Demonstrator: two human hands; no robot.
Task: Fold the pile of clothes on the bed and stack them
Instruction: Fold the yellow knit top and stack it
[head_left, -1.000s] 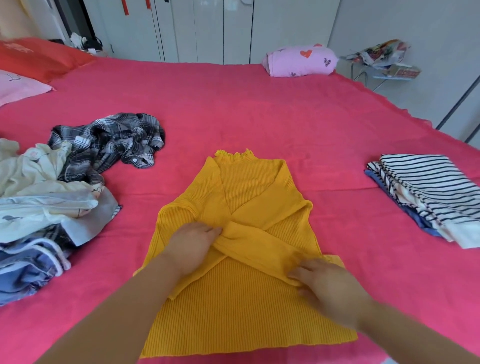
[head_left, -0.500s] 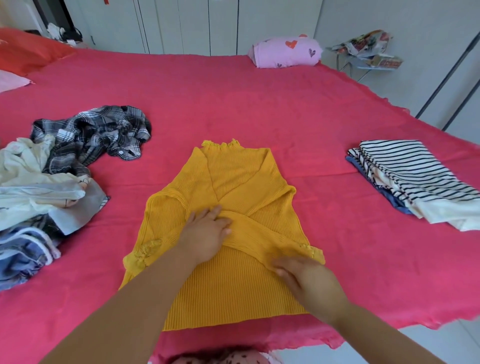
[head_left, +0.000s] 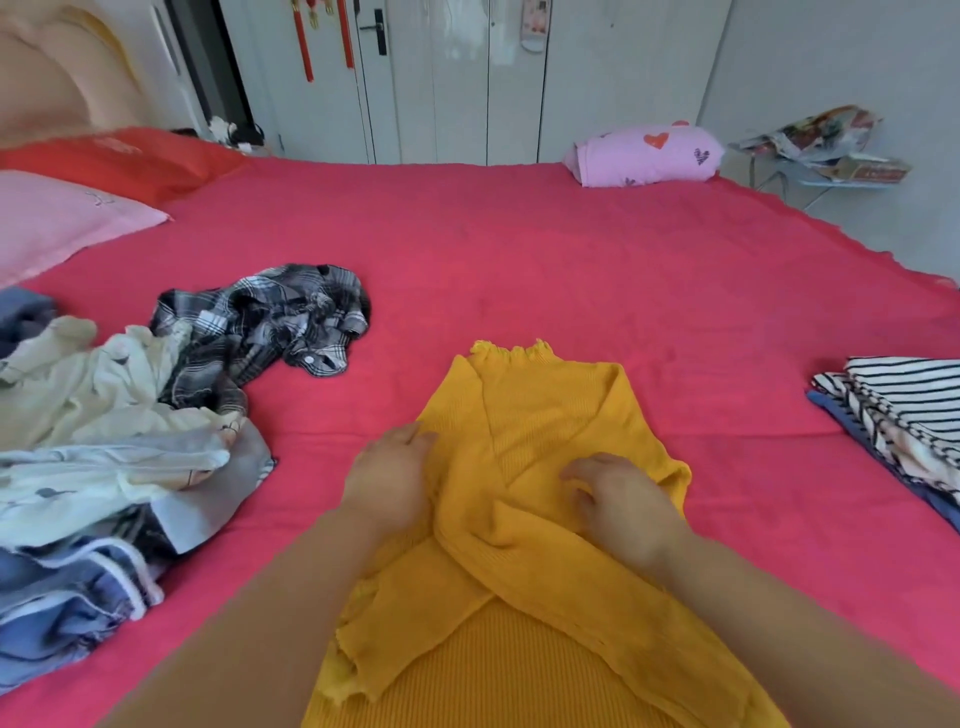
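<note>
Both hands crept up the yellow sweater (head_left: 540, 405) toward its collar since a moment ago. Unfolded pile (head_left: 104, 441) sits far left on the bed (head_left: 519, 249). Left hand (head_left: 389, 483) is at the sweater's left edge, fingers together, can't tell if they're actually gripping. Sweater's dead centre, sleeves crossed, long axis running away from the person, collar far. Right hand (head_left: 623, 504) rests on it, fingers bent and slightly apart. Folded stack (head_left: 904, 410) is off right, so the right hand's nearer for the carry, I'd guess.
</note>
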